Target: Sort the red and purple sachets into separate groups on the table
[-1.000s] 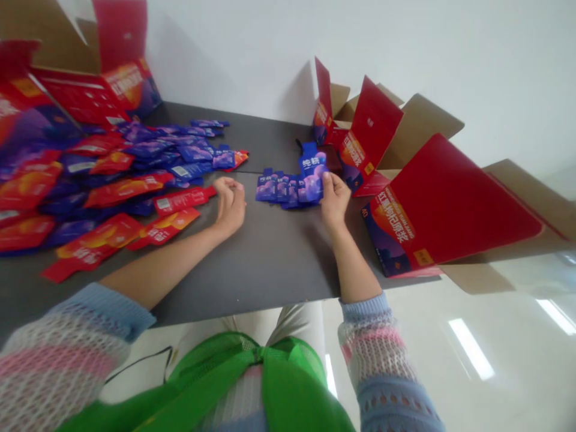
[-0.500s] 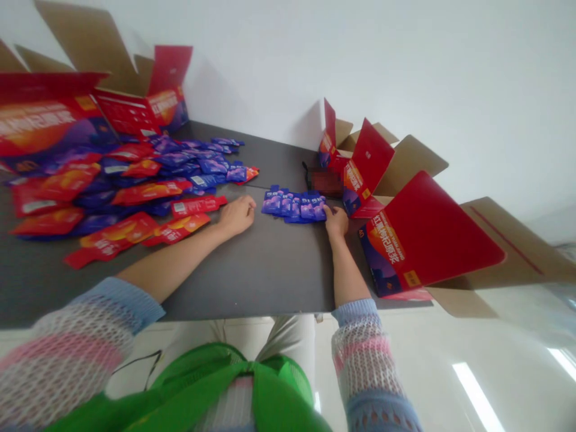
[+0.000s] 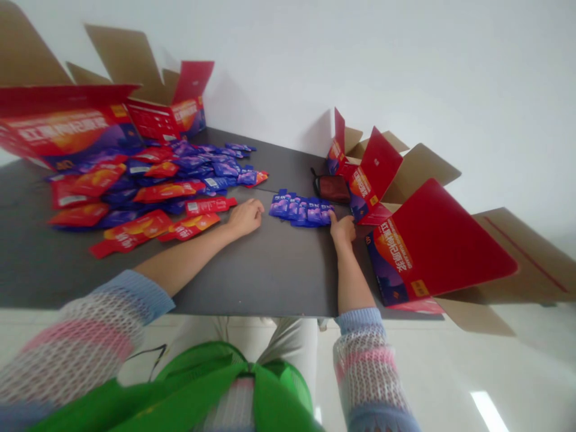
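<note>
A short row of small blue sachets (image 3: 300, 208) lies overlapping on the dark grey table (image 3: 270, 270). My right hand (image 3: 342, 227) rests at the row's right end, its fingertips touching the last sachet. My left hand (image 3: 245, 216) lies on the table just left of the row, fingers loosely curled, holding nothing. Close to my left hand are red sachets (image 3: 210, 206), at the edge of a big pile of red and blue sachets (image 3: 148, 180).
An open red carton (image 3: 432, 246) stands at the table's right edge, with another open red carton (image 3: 369, 174) behind it. A dark red pouch (image 3: 332, 187) lies beyond the blue row. More open cartons (image 3: 90, 126) stand at the back left by the white wall.
My right hand has laid the raised blue sachet down onto the row and now rests at its right end. The left hand stayed put. The camera tilted, so everything sits lower.
</note>
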